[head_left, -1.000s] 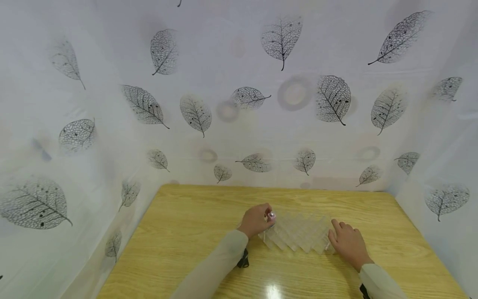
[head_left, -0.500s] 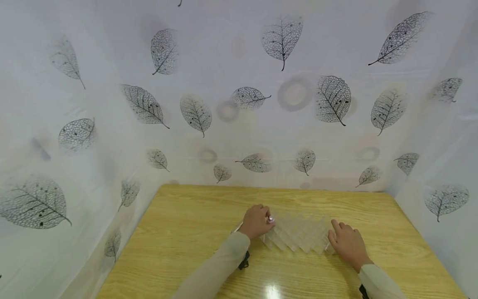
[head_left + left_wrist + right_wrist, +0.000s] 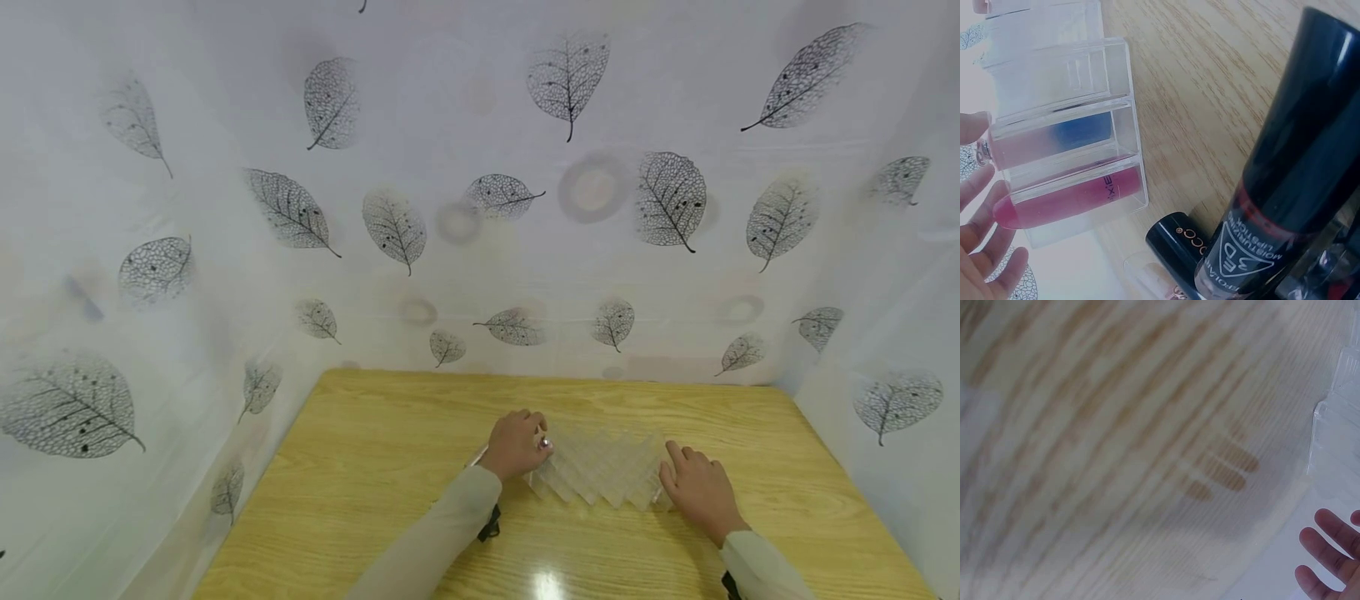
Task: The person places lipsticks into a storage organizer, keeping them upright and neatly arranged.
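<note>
Showing blue end (image 3: 1084,132) on held tube (image 3: 1025,145), left wrist view alone

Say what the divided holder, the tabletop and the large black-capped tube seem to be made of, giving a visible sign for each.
Divided holder: probably clear, glossy plastic; thin see-through walls with bright edges, though glass is possible.
Tabletop: wood or wood-look laminate, fairly shiny; grain lines and a glare spot.
Black-capped tube: likely plastic, glossy cap; pale sheen on it.
</note>
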Tool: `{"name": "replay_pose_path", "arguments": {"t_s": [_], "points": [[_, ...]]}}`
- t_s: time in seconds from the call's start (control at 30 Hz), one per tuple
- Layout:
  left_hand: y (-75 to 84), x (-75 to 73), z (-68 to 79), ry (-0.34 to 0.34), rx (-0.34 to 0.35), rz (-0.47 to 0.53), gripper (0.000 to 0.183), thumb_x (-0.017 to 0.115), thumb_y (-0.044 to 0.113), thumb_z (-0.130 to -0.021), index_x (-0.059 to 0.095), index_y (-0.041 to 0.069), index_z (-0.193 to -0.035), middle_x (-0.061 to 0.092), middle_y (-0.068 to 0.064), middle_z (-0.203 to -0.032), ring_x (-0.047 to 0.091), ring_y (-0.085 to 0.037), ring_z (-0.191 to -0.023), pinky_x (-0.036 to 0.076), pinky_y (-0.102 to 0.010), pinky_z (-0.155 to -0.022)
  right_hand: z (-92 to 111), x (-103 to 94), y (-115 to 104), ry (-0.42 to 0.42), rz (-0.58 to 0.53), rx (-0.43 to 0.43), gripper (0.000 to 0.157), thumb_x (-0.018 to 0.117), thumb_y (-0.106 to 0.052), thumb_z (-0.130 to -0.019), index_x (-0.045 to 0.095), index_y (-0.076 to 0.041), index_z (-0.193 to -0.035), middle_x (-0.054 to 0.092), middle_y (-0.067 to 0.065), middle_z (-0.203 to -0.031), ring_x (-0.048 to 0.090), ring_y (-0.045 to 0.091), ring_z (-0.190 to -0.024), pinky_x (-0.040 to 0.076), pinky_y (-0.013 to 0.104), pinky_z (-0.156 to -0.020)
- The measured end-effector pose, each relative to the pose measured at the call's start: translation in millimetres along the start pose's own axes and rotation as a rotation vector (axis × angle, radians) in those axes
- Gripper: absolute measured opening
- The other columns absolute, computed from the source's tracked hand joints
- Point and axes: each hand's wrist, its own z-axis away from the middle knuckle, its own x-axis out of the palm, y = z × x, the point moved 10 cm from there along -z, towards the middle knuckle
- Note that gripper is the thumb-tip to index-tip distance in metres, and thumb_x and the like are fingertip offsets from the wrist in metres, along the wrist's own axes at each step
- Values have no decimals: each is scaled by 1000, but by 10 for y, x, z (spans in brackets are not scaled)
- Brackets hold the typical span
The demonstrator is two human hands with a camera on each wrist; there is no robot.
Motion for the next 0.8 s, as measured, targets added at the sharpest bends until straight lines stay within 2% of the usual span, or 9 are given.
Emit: {"name": "replay_pose_path", "arguments": {"t_s": [0.33, 0.43, 0.6, 0.8], "points": [[60, -131, 42, 2, 27, 4, 26, 66, 40, -84, 63, 22, -102, 64, 7, -90, 58, -8, -79, 47, -23, -67, 9, -34, -8, 8, -5, 0, 39, 45, -25, -96, 53, 5, -120, 65, 22, -97, 62, 37, -82, 49, 53, -64], [72, -226, 94, 25, 51, 13, 30, 65, 42, -84, 63, 20, -104, 65, 6, -90, 59, -9, -80, 48, -24, -68, 8, -40, -8, 19, -7, -3, 39, 46, -25, -96, 54, 5, -120, 65, 22, -97, 62, 36, -81, 49, 52, -63], [43, -453, 231, 57, 51, 83, 36, 65, 45, -84, 65, 16, -105, 66, 2, -84, 58, -10, -76, 49, -26, -69, 8, -26, 1, 25, -6, -5, 39, 45, -25, -96, 53, 5, -120, 65, 22, -97, 62, 37, -82, 49, 52, -62], [-99, -685, 421, 115, 40, 80, 32, 73, 32, -78, 64, 16, -105, 67, 4, -90, 60, -10, -82, 51, -31, -78, 14, -32, -9, 29, -2, -3, 39, 46, -24, -95, 52, 5, -121, 64, 24, -99, 62, 39, -84, 49, 54, -66]]}}
